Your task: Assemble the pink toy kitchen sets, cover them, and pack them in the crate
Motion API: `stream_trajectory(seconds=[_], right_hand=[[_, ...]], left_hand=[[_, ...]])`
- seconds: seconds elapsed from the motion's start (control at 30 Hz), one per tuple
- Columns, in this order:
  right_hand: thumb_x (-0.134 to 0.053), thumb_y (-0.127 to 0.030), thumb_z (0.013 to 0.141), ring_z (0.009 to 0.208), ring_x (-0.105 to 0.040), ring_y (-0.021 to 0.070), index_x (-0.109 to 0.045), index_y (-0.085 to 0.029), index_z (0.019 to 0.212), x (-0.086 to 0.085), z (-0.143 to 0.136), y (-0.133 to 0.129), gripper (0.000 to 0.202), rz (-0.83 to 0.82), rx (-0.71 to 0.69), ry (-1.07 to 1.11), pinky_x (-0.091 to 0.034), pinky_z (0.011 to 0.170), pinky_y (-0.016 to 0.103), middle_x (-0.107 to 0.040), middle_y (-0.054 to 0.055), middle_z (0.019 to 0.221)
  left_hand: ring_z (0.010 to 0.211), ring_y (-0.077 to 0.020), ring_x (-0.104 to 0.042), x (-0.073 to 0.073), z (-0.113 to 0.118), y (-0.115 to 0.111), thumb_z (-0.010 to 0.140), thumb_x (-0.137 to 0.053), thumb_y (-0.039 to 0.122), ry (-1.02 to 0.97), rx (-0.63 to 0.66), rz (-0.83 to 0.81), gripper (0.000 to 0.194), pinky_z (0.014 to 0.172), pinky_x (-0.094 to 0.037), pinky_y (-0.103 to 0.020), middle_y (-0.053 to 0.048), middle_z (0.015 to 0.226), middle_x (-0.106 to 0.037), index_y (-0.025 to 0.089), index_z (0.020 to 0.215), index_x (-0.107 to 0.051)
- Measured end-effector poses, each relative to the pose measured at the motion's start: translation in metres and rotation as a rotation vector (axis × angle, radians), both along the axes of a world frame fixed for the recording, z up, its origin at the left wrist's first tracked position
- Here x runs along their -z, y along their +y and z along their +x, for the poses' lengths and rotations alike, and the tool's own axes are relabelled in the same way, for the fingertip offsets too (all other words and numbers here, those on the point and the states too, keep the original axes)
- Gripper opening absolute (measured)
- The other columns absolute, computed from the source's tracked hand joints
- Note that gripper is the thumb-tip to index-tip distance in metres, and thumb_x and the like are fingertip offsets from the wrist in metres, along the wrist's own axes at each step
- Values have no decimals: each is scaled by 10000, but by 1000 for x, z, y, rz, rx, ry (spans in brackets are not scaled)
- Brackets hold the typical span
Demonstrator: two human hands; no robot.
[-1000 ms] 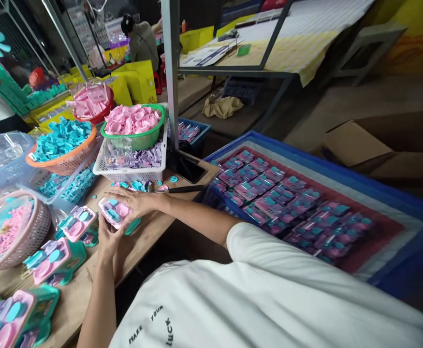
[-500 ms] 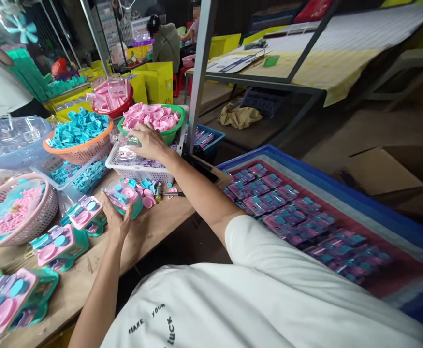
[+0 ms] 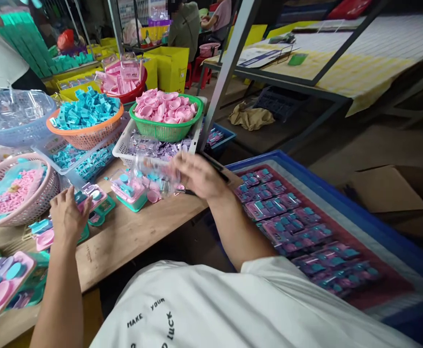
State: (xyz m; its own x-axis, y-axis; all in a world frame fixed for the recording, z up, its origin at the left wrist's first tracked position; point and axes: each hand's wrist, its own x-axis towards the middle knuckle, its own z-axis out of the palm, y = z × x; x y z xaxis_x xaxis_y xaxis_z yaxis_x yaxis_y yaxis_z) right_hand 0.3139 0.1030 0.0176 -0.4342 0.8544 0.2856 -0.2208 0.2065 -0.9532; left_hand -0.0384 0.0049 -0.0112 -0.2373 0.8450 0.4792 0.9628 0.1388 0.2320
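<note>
My right hand (image 3: 196, 176), blurred by motion, grips a clear plastic cover (image 3: 153, 169) over the front edge of the white basket (image 3: 124, 150). Below the cover, a pink and teal toy set (image 3: 129, 191) stands on the wooden table, beside loose pink and blue pieces (image 3: 153, 193). My left hand (image 3: 68, 212) has its fingers apart at the left side of another toy set (image 3: 100, 200), whose near left part it hides. More toy sets stand to the left, one (image 3: 44, 234) partly behind my left wrist and another (image 3: 8, 285) at the table's near end.
A green basket of pink pieces (image 3: 166, 134) rests on the white one. Left of it stand an orange basket (image 3: 88, 137) of blue pieces and a blue basket (image 3: 15, 130) of clear covers. A metal post (image 3: 229, 67) rises behind. Finished-looking sets (image 3: 284, 217) fill a low surface at right.
My left hand has left the toy set in the middle and moved left to another one. My right hand has come back from the white basket with a clear cover. The view has shifted.
</note>
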Motion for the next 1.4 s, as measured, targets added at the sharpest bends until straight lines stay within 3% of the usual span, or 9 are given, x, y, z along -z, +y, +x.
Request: stream_trajectory(seconds=[0.17,0.3,0.37,0.47,0.63,0.7,1.13,1.27,1.4], right_hand=[[-806,-596,680,604,-521,95,-518,-189,767,92,-7,-53,507,-638,-151,-15,-437,511,195,-553,-15,698],[-646,-624,839,784,-625,155,-556,-203,896,123,-3,-56,434,-465,46,-269,-566,648,279,-630,28,874],[-586,-582,910,990,-643,214,-606,-208,989,121,8,-51,383,-136,132,-500,-585,874,407,-640,70,1031],[-725,-512,847,1286,-532,289,-633,-199,1178,110,24,-42,465,289,82,-717,-419,1150,506,-553,128,1280],[-915,-346,676,1335,-500,302,-367,-251,1540,99,27,-32,1027,579,-277,-813,-418,1156,498,-485,140,1401],[-937,-329,646,1280,-535,313,-334,-262,1559,98,21,-29,1097,639,-337,-854,-455,1109,513,-512,138,1363],[-922,-508,605,1400,-451,346,-374,-206,1411,110,-20,-28,1021,765,-533,-717,-395,1160,538,-474,203,1424],[-925,-562,564,1331,-497,332,-302,-278,1463,74,-18,-41,1130,729,-564,-653,-435,1138,521,-464,141,1378],[-929,-609,513,1405,-385,370,-212,-344,1534,20,-45,-57,1275,774,-406,-663,-376,1198,557,-359,118,1403]], left_hand=[[1006,-426,-650,-10,14,2,915,-477,528,74,-70,-248,550,863,-510,-594,-232,1096,-659,150,1286,-623],[863,-378,-666,-22,38,-6,863,-562,609,-12,-178,-363,555,832,-520,-605,-128,852,-687,176,1194,-666],[798,-345,-658,-23,42,-16,800,-630,676,-111,-183,-365,609,842,-524,-597,-77,768,-662,204,1183,-667],[864,-322,-665,-11,36,-31,724,-671,757,-243,-28,-257,851,877,-541,-567,-124,1078,-663,220,1374,-553],[1453,-438,-356,29,19,-41,645,-736,780,-436,355,-190,1297,1176,-341,-591,-214,1608,-258,206,1622,-105],[1515,-428,-247,42,18,-43,654,-754,751,-515,400,-203,1334,1217,-277,-572,-203,1641,-210,203,1629,-26],[1351,-381,-432,93,46,-76,552,-874,610,-677,241,-91,1320,1159,-374,-543,-163,1446,-436,223,1611,-189],[1310,-381,-435,99,61,-79,516,-894,594,-686,214,-71,1338,1139,-381,-572,-160,1405,-436,214,1599,-207],[1331,-382,-423,104,73,-77,537,-892,575,-748,276,-28,1316,1130,-392,-574,-163,1405,-392,210,1588,-190]])
